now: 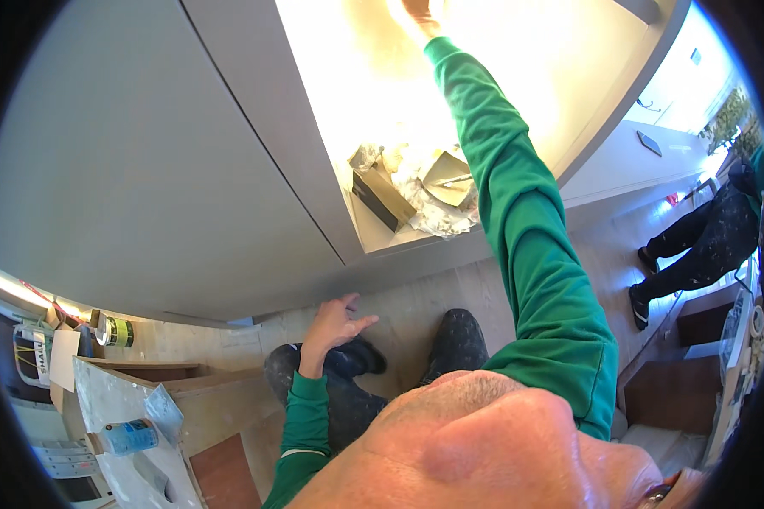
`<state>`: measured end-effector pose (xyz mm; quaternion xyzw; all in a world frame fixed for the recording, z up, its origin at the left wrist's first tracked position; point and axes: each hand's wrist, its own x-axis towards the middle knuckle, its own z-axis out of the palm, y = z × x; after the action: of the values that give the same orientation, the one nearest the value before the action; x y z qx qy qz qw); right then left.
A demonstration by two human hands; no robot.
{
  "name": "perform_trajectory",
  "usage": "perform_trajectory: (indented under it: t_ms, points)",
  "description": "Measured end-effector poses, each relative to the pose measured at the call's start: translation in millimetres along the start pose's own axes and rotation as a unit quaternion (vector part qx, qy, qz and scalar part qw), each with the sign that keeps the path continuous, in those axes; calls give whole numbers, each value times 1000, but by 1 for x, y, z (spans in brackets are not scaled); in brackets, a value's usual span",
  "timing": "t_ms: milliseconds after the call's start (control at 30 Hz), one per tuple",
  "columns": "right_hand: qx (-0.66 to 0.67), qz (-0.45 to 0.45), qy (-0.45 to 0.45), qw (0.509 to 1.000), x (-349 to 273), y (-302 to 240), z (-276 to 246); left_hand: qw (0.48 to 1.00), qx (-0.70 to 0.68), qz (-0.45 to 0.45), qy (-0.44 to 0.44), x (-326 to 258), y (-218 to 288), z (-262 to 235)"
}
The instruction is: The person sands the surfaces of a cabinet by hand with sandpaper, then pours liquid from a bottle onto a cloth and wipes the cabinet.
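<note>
My right arm in a green sleeve reaches up into a brightly lit cabinet compartment (552,93). At the top edge of the picture my right hand (418,15) is partly cut off and washed out by glare, so its fingers and anything in them cannot be made out. Low in front of the cabinet, above my knee, my left hand (335,327) is open and holds nothing, its fingers apart. On the compartment floor lie a dark, box-like piece (382,197), crumpled whitish wrapping (424,212) and a flat yellowish piece (448,180).
A wide grey panel (144,161) fills the left. Behind my left arm, a paint-marked board (110,394) carries a blue-labelled container (130,437); a green-labelled tin (116,331) stands farther off. At right are another person's dark-trousered legs (705,242) and a dark flat device (649,142).
</note>
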<state>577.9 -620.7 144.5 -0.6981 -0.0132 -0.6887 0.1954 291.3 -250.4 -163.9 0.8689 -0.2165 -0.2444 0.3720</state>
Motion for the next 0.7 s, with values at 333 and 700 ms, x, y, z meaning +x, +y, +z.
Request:
perform_trajectory:
  t_ms: [333,700]
  points:
    - [-22,12,-63,998,-78,-2,-16,998,65,3,15,-2,2,-2]
    - [-6,32,-42,999,-12,-12,-28,995,98,-15,18,-1,7,-6]
